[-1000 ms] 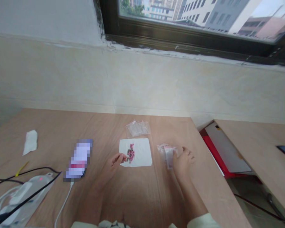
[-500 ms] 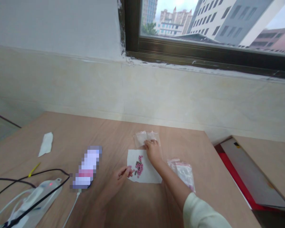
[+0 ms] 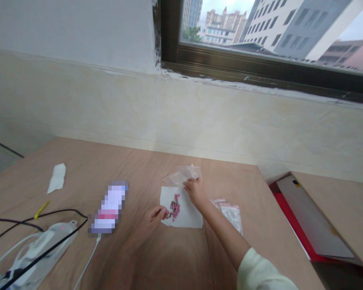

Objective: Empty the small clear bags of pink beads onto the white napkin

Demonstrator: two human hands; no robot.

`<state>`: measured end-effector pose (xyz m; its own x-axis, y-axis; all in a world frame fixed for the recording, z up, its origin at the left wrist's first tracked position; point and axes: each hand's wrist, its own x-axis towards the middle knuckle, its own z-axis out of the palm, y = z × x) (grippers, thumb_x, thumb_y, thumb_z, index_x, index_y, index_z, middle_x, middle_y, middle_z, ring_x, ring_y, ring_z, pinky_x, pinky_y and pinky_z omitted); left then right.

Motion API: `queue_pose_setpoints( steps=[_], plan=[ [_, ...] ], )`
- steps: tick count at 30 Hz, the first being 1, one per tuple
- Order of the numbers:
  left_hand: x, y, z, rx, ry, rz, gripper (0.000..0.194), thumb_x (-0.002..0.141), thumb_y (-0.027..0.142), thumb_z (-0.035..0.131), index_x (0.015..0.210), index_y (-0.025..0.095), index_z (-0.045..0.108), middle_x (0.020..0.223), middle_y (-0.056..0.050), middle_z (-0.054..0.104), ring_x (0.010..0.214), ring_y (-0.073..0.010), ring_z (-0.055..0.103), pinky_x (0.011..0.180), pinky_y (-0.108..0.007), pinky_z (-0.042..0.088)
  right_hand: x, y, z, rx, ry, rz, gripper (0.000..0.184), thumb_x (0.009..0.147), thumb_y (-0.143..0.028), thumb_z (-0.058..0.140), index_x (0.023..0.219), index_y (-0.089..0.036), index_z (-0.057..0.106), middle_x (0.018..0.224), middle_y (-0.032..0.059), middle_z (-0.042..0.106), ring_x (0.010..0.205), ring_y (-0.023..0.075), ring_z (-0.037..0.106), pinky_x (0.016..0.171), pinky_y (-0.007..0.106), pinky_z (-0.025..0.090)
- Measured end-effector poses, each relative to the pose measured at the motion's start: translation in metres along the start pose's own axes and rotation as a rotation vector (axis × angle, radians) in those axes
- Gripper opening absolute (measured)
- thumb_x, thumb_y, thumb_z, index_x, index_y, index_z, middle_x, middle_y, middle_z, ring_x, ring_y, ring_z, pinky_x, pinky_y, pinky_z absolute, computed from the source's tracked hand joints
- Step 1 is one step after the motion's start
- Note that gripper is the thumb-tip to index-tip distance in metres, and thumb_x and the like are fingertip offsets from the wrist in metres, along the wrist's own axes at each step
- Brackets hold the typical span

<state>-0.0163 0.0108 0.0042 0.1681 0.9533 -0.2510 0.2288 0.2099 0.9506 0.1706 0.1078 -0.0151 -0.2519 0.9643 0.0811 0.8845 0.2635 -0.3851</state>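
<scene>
Now the left hand (image 3: pixel 157 214) is pinching beside the pink beads (image 3: pixel 175 206), its grip narrow, though any bead held is too small to tell. The beads are lying on a white paper napkin (image 3: pixel 184 217), and the right hand (image 3: pixel 195 191) is resting on small clear zip bags (image 3: pixel 177 178), its grip unclear.

We can read no words, numbers or brands anywhere in this view. The one thing that might carry print, a long pixelated item (image 3: pixel 109 207) on the wooden table (image 3: pixel 78 181), is blurred past reading, showing only pale and pink patches. On the clear plastic bags (image 3: pixel 231 215) we can make out no legible marking either.
</scene>
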Motion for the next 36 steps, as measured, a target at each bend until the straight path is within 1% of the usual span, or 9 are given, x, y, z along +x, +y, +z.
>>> queue_pose_setpoints(
  steps=[5,8,13,18,20,24,25,30,36],
  plan=[
    [-0.004,0.0,-0.002,-0.044,0.026,-0.034,0.03,0.074,0.041,0.046,0.074,0.015,0.06,0.072,-0.004,0.063,0.074,-0.0175,0.057,0.069,-0.028,0.043,0.0,-0.004,-0.009,0.102,0.166,0.069,0.021,0.076,-0.017,0.046,0.079,-0.019,0.067,0.098,0.01,0.057,0.088,0.0209,0.045,0.075,0.03,0.032],
    [-0.002,-0.005,-0.003,-0.08,0.069,-0.001,0.03,0.072,0.041,0.049,0.083,0.015,0.059,0.083,-0.007,0.064,0.079,-0.0186,0.057,0.071,-0.029,0.044,-0.01,-0.009,-0.027,0.359,0.255,0.132,0.023,0.078,-0.022,0.042,0.078,-0.017,0.064,0.087,0.0079,0.06,0.08,0.0187,0.049,0.074,0.031,0.033],
    [0.002,0.003,0.003,-0.197,0.073,0.03,0.039,0.072,0.04,0.051,0.103,0.016,0.05,0.104,-0.009,0.057,0.09,-0.0184,0.054,0.075,-0.029,0.043,-0.058,-0.02,-0.045,0.894,0.072,0.162,0.028,0.078,-0.036,0.041,0.069,-0.018,0.06,0.076,0.0036,0.061,0.075,0.0162,0.052,0.067,0.026,0.036],
    [-0.004,0.017,0.013,-0.125,-0.089,0.062,0.023,0.071,0.035,0.053,0.077,0.014,0.058,0.074,-0.003,0.06,0.071,-0.0145,0.055,0.067,-0.026,0.042,-0.104,-0.013,-0.027,0.954,-0.032,0.285,0.027,0.074,-0.041,0.044,0.072,-0.018,0.059,0.066,0.0018,0.057,0.063,0.0149,0.049,0.057,0.025,0.034],
    [-0.009,0.018,0.016,-0.072,-0.107,0.072,0.02,0.07,0.034,0.055,0.07,0.014,0.058,0.069,-0.001,0.058,0.068,-0.0133,0.053,0.066,-0.024,0.041,-0.115,-0.009,-0.022,0.909,0.038,0.349,0.025,0.072,-0.041,0.047,0.074,-0.017,0.056,0.068,0.0021,0.055,0.061,0.0147,0.046,0.057,0.026,0.034],
    [-0.017,0.021,0.024,0.024,-0.124,0.09,0.021,0.068,0.032,0.056,0.058,0.014,0.054,0.059,0.002,0.052,0.059,-0.0108,0.049,0.058,-0.022,0.038,-0.13,-0.021,-0.029,0.678,0.373,0.423,0.024,0.064,-0.037,0.057,0.078,-0.018,0.05,0.073,0.0023,0.051,0.063,0.0151,0.043,0.061,0.028,0.034],
    [-0.019,0.023,0.026,0.042,-0.132,0.098,0.021,0.068,0.031,0.056,0.057,0.014,0.053,0.058,0.003,0.051,0.058,-0.0103,0.048,0.056,-0.021,0.038,-0.132,-0.028,-0.033,0.659,0.364,0.392,0.021,0.065,-0.036,0.056,0.075,-0.019,0.049,0.071,0.0016,0.05,0.063,0.0149,0.042,0.061,0.027,0.034],
    [-0.023,0.028,0.038,0.107,-0.141,0.129,0.02,0.067,0.029,0.055,0.056,0.014,0.049,0.055,0.004,0.047,0.054,-0.0096,0.045,0.052,-0.02,0.035,-0.131,-0.062,-0.049,0.767,-0.023,0.251,0.019,0.071,-0.033,0.049,0.06,-0.018,0.05,0.058,-0.0004,0.049,0.056,0.013,0.043,0.053,0.024,0.031],
    [-0.03,0.032,0.036,0.132,-0.187,0.125,0.017,0.068,0.026,0.054,0.057,0.014,0.048,0.057,0.003,0.048,0.057,-0.0103,0.045,0.053,-0.02,0.034,-0.124,-0.061,-0.047,0.89,-0.113,0.23,0.02,0.069,-0.031,0.05,0.053,-0.018,0.049,0.051,-0.0025,0.046,0.052,0.0113,0.041,0.051,0.023,0.029]
  ],
)
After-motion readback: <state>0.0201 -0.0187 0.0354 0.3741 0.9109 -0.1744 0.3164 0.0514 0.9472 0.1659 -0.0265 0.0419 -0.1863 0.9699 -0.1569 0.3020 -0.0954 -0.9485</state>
